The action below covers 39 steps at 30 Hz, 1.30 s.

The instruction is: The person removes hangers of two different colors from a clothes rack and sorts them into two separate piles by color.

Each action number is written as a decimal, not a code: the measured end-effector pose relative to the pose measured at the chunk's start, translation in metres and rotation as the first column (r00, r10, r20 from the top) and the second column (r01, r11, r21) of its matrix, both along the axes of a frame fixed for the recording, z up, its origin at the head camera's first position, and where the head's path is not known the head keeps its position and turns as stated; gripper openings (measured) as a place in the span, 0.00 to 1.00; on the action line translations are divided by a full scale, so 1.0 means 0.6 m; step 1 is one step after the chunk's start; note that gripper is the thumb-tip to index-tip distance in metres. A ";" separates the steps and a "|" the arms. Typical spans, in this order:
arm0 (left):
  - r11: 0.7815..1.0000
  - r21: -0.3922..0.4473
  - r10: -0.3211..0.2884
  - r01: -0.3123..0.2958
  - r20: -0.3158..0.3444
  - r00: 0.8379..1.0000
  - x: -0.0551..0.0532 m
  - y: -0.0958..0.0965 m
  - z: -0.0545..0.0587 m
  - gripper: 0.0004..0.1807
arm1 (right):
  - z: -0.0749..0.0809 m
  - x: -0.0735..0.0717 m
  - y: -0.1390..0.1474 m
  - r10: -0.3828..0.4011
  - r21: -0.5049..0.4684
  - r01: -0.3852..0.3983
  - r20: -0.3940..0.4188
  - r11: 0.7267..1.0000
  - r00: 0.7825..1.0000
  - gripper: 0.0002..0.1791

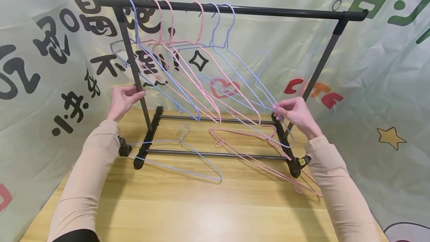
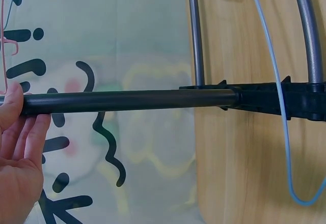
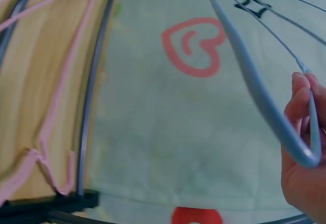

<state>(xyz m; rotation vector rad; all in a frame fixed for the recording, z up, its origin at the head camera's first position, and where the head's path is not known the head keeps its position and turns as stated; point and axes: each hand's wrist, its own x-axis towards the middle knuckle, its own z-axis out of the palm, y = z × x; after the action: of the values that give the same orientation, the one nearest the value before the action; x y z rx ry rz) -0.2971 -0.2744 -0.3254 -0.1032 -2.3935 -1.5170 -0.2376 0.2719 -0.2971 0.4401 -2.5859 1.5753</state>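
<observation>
My left hand [image 1: 123, 102] pinches the left upright post [image 2: 127, 101] of a black clothes rack, thumb on one side and fingers on the other in the left wrist view. Thumb and fingers of my right hand [image 1: 295, 113] pinch a blue hanger [image 3: 254, 89] close to one of its corners, beside the right upright. That hanger is off the top bar [image 1: 268, 11], its hook pointing up behind the hand. Several pink and blue hangers, among them a pink hanger [image 1: 201, 25], hang from the bar's left and middle parts.
One blue hanger [image 1: 201, 155] lies over the rack's base at the left. Pink hangers [image 1: 250, 156] lie at the right across the lower rail [image 1: 198, 153]. The rack stands on a wooden table [image 1: 168, 204] in front of a printed cloth [image 1: 369, 96].
</observation>
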 end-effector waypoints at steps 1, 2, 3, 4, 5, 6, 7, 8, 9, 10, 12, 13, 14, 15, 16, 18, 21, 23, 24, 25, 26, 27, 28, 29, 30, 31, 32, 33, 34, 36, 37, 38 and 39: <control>1.000 -0.005 0.000 0.000 0.001 1.000 0.000 0.000 0.000 0.30 | -0.008 -0.001 -0.001 -0.001 -0.009 0.001 0.013 1.000 1.000 0.07; 1.000 -0.008 0.001 -0.001 0.002 1.000 0.000 0.000 0.000 0.29 | -0.017 -0.002 -0.003 -0.001 -0.017 0.001 0.024 1.000 1.000 0.07; 1.000 -0.010 0.002 -0.002 0.003 1.000 0.000 0.000 0.000 0.29 | -0.025 -0.002 -0.004 0.004 -0.030 -0.003 0.038 1.000 0.999 0.07; 1.000 -0.014 0.003 -0.003 0.002 1.000 0.000 0.000 -0.001 0.29 | -0.033 -0.003 -0.006 0.012 -0.043 -0.010 0.052 0.999 0.999 0.07; 1.000 -0.015 0.002 -0.002 0.001 1.000 0.000 0.000 -0.001 0.29 | -0.041 -0.003 -0.008 0.020 -0.047 -0.017 0.065 0.999 0.998 0.07; 1.000 -0.013 0.002 -0.002 -0.002 1.000 0.000 0.000 0.000 0.28 | -0.048 -0.004 -0.011 0.030 -0.051 -0.026 0.079 0.998 0.996 0.07; 1.000 -0.010 0.002 -0.002 -0.006 1.000 0.000 0.001 -0.001 0.28 | -0.056 -0.004 -0.014 0.040 -0.049 -0.036 0.093 0.998 0.995 0.08; 1.000 -0.007 0.002 -0.002 -0.009 1.000 0.000 0.001 -0.001 0.27 | -0.063 -0.005 -0.018 0.051 -0.057 -0.045 0.108 0.997 0.993 0.10; 1.000 -0.004 0.001 -0.001 -0.012 1.000 0.000 0.001 -0.001 0.26 | -0.070 -0.006 -0.022 0.060 -0.062 -0.053 0.124 0.997 0.990 0.12; 1.000 -0.005 0.001 -0.001 -0.015 1.000 0.000 0.001 -0.001 0.26 | -0.077 -0.006 -0.025 0.066 -0.063 -0.058 0.137 0.996 0.988 0.13; 1.000 -0.008 0.001 -0.001 -0.016 1.000 0.000 0.001 -0.001 0.25 | -0.090 -0.007 -0.034 0.086 -0.067 -0.076 0.155 0.995 0.984 0.14; 1.000 -0.010 0.002 -0.002 -0.016 1.000 0.000 0.001 -0.001 0.26 | -0.096 -0.007 -0.037 0.097 -0.067 -0.087 0.162 0.994 0.982 0.14; 1.000 -0.014 0.001 -0.001 -0.014 1.000 0.000 0.001 0.000 0.26 | -0.103 -0.007 -0.042 0.106 -0.069 -0.095 0.170 0.993 0.980 0.14; 1.000 -0.017 0.001 -0.001 -0.012 1.000 0.000 0.000 0.000 0.26 | -0.109 -0.007 -0.046 0.115 -0.068 -0.104 0.175 0.992 0.978 0.14; 1.000 -0.016 0.000 0.000 -0.011 1.000 0.000 0.000 0.000 0.26 | -0.116 -0.007 -0.051 0.126 -0.072 -0.114 0.179 0.991 0.976 0.14; 1.000 -0.004 -0.005 0.005 -0.010 1.000 0.001 0.001 0.000 0.24 | -0.129 -0.007 -0.062 0.150 -0.077 -0.138 0.189 0.987 0.970 0.15; 1.000 0.010 -0.008 0.008 -0.008 1.000 0.001 0.001 0.000 0.22 | -0.150 -0.008 -0.080 0.178 -0.100 -0.160 0.210 0.982 0.961 0.14; 1.000 0.012 -0.008 0.008 -0.006 1.000 0.001 0.001 0.000 0.23 | -0.163 -0.009 -0.094 0.197 -0.102 -0.178 0.223 0.979 0.955 0.13; 1.000 0.011 -0.007 0.007 -0.005 1.000 0.001 0.000 0.000 0.24 | -0.169 -0.009 -0.102 0.203 -0.107 -0.182 0.236 0.977 0.950 0.13; 1.000 0.004 -0.005 0.005 -0.004 1.000 0.001 0.000 0.000 0.25 | -0.175 -0.009 -0.109 0.209 -0.107 -0.187 0.246 0.976 0.946 0.13; 1.000 0.001 -0.004 0.004 -0.002 1.000 0.001 0.000 0.000 0.26 | -0.180 -0.009 -0.117 0.211 -0.105 -0.190 0.255 0.976 0.944 0.13; 1.000 -0.002 -0.002 0.002 -0.001 1.000 0.001 0.000 0.000 0.28 | -0.184 -0.008 -0.125 0.220 -0.104 -0.199 0.266 0.975 0.939 0.13; 1.000 -0.007 0.000 0.000 0.000 1.000 0.001 -0.001 0.000 0.29 | -0.189 -0.007 -0.132 0.227 -0.107 -0.204 0.276 0.973 0.934 0.13; 1.000 -0.008 0.001 -0.001 0.001 1.000 0.001 -0.001 0.000 0.30 | -0.193 -0.006 -0.140 0.239 -0.110 -0.216 0.282 0.970 0.929 0.13; 1.000 -0.009 0.002 -0.002 0.002 1.000 0.000 -0.001 0.000 0.30 | -0.196 -0.005 -0.148 0.249 -0.116 -0.224 0.291 0.968 0.924 0.14; 1.000 -0.009 0.002 -0.002 0.003 1.000 0.001 -0.001 0.000 0.31 | -0.202 -0.005 -0.155 0.267 -0.121 -0.242 0.289 0.963 0.919 0.14; 1.000 -0.007 0.002 -0.002 0.004 1.000 0.000 -0.001 0.000 0.31 | -0.208 -0.005 -0.162 0.287 -0.131 -0.260 0.288 0.957 0.914 0.15; 1.000 -0.006 0.003 -0.003 0.004 1.000 0.000 -0.001 0.000 0.31 | -0.213 -0.005 -0.169 0.307 -0.138 -0.277 0.288 0.951 0.907 0.16; 1.000 -0.004 0.003 -0.003 0.005 1.000 0.000 -0.001 -0.001 0.31 | -0.219 -0.006 -0.175 0.325 -0.148 -0.294 0.286 0.944 0.901 0.16; 1.000 -0.002 0.003 -0.003 0.003 1.000 0.000 -0.001 -0.001 0.30 | -0.229 -0.008 -0.189 0.354 -0.173 -0.315 0.295 0.933 0.887 0.16; 1.000 0.001 0.002 -0.002 0.002 1.000 0.000 -0.001 -0.001 0.29 | -0.235 -0.009 -0.196 0.370 -0.182 -0.328 0.295 0.927 0.881 0.17; 1.000 0.000 0.002 -0.002 0.000 1.000 0.000 -0.001 -0.001 0.28 | -0.238 -0.009 -0.203 0.379 -0.189 -0.334 0.299 0.923 0.876 0.17; 1.000 -0.002 0.003 -0.003 -0.002 1.000 0.000 -0.001 -0.001 0.28 | -0.240 -0.009 -0.210 0.381 -0.195 -0.334 0.309 0.922 0.871 0.16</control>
<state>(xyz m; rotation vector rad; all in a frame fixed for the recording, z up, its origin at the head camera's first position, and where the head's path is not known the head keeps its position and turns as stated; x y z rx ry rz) -0.2969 -0.2747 -0.3263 -0.1017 -2.3928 -1.5122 -0.2428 0.1462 -0.4413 0.7311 -2.7344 2.1074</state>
